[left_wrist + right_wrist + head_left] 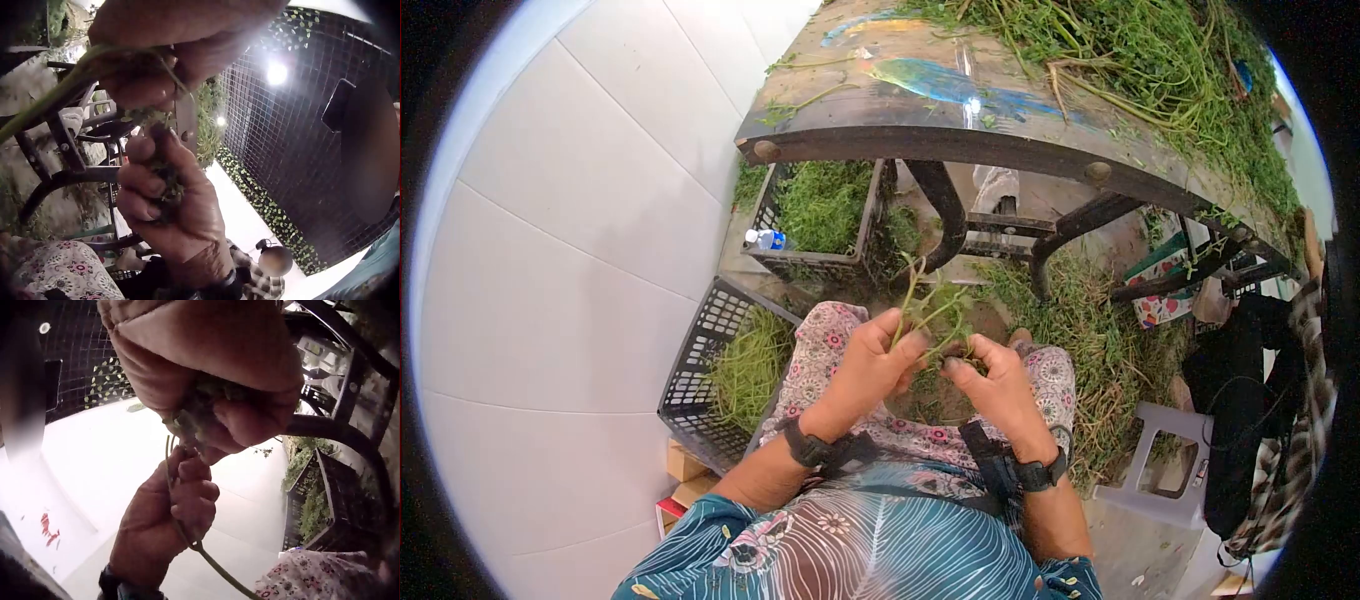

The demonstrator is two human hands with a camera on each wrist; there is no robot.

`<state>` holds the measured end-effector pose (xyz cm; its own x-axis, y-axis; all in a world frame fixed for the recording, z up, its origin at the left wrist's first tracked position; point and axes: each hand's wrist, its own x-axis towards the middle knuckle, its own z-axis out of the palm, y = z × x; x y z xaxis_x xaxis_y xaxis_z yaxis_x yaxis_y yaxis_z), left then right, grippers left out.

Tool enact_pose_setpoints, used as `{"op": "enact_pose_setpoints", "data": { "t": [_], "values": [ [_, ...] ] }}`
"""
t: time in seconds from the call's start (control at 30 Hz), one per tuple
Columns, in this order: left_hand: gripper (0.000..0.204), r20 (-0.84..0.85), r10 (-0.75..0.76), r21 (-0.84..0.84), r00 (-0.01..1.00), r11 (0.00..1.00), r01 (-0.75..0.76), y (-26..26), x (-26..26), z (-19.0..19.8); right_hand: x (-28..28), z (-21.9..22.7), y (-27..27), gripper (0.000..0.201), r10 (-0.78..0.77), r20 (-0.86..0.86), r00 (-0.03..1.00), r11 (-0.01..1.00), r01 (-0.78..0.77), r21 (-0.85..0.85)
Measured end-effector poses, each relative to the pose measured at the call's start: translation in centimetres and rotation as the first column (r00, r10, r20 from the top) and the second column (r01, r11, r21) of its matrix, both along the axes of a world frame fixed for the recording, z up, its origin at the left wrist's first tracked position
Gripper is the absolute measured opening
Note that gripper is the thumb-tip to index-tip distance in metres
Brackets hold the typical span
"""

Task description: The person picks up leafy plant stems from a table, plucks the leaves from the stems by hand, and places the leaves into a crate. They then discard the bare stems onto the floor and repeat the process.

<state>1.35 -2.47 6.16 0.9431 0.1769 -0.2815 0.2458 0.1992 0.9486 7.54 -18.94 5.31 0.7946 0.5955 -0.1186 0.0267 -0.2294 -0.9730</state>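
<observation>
In the head view my left hand grips long green stems that stick up past its fingers. My right hand is close beside it, over the lap, fingers curled. The left wrist view shows small leafy sprigs held in the right palm, with the thumb and forefinger right at the left hand's fingertips. From the right wrist view, a forked stem runs down along the left hand, and crumpled green leaves poke out of the right fist.
Ahead, a worn table carries a heap of greens. Below are a black crate of leafy tops with a bottle, a crate of stems at left, discarded stalks on the floor and a grey stool.
</observation>
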Motion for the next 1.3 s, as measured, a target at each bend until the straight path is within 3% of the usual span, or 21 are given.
{"op": "enact_pose_setpoints", "data": {
  "t": [0.1,0.23,0.33,0.37,0.43,0.57,0.67,0.8,0.9,1.1,1.2,1.3],
  "values": [
    [0.021,0.014,0.018,0.09,1.0,0.996,-0.019,0.0,0.0,0.0,-0.1,0.1,0.1,0.026,0.012,0.107,0.994,0.994,-0.001,-0.108],
    [0.021,0.126,-0.067,0.321,0.99,0.947,0.023,0.0,-0.4,-1.0,-0.3,-0.3,0.6,0.023,-0.036,0.217,0.976,0.974,0.083,-0.213],
    [0.022,0.096,-0.013,0.325,0.995,0.946,-0.019,-0.5,-0.5,-0.3,1.1,-2.6,0.7,0.017,-0.283,0.068,0.957,0.957,0.278,0.083],
    [0.022,0.072,0.016,0.29,0.997,0.956,-0.036,-0.4,-0.6,-0.2,1.3,-2.7,-0.3,0.016,-0.335,-0.136,0.932,0.928,0.352,0.121],
    [0.022,0.049,0.026,0.268,0.998,0.963,-0.038,0.0,-0.5,-0.1,2.1,-0.5,-1.6,0.015,-0.363,-0.517,0.775,0.852,0.501,0.153],
    [0.024,0.036,-0.044,0.319,0.998,0.947,0.03,0.5,-0.2,0.2,1.5,1.5,-2.1,0.015,-0.287,-0.247,0.926,0.911,0.344,0.229],
    [0.026,0.063,-0.081,0.343,0.995,0.938,0.055,0.3,-0.1,0.2,1.0,2.0,-2.3,0.014,-0.261,0.004,0.965,0.965,0.261,0.019],
    [0.03,0.105,-0.101,0.344,0.989,0.937,0.059,0.3,-0.3,-0.1,0.4,2.6,-1.8,0.017,-0.177,0.25,0.952,0.984,0.166,0.066],
    [0.031,0.108,-0.136,0.362,0.985,0.928,0.088,0.5,-0.4,0.0,0.9,2.9,-1.9,0.025,-0.114,0.458,0.881,0.993,0.115,0.026],
    [0.029,0.017,-0.169,0.243,0.985,0.957,0.16,0.4,-0.5,1.4,1.0,3.9,-1.6,0.038,-0.042,0.435,0.899,0.999,0.034,0.028],
    [0.028,-0.031,-0.264,0.144,0.964,0.953,0.266,0.3,-0.4,2.0,1.1,2.8,-1.3,0.038,0.043,0.477,0.878,0.999,-0.052,0.006],
    [0.026,0.014,-0.272,0.143,0.962,0.953,0.267,0.2,-0.3,2.3,1.5,3.4,-1.4,0.035,0.22,0.391,0.894,0.974,-0.224,-0.034]
  ]
}}
